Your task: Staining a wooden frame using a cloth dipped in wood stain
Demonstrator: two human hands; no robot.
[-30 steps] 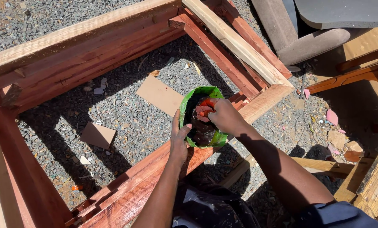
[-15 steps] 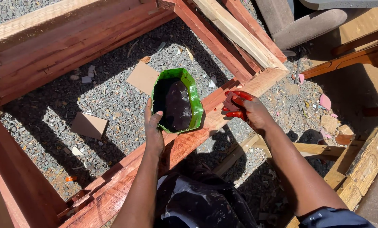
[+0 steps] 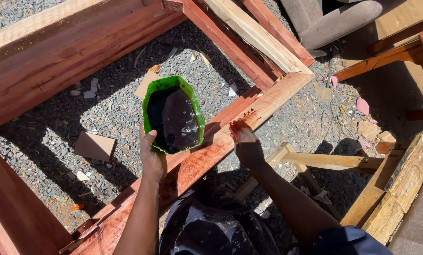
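Observation:
My left hand (image 3: 152,158) grips the near rim of a green plastic tub (image 3: 173,114) that holds a dark liquid; the tub hangs tilted over the gravel inside a large reddish wooden frame (image 3: 207,156). My right hand (image 3: 245,142), its fingers stained red, presses something small and reddish against the frame's near rail, where the stained red wood meets bare pale wood (image 3: 280,92). What it holds is too hidden to name.
Grey gravel (image 3: 55,123) with cardboard scraps (image 3: 94,146) lies inside the frame. A pale unstained plank (image 3: 249,33) rests on the far right rail. Loose timber pieces (image 3: 334,163) and a rough log (image 3: 400,189) lie to the right.
My right hand left the tub and moved right onto the frame's rail. My left hand kept the tub, which now faces me more openly.

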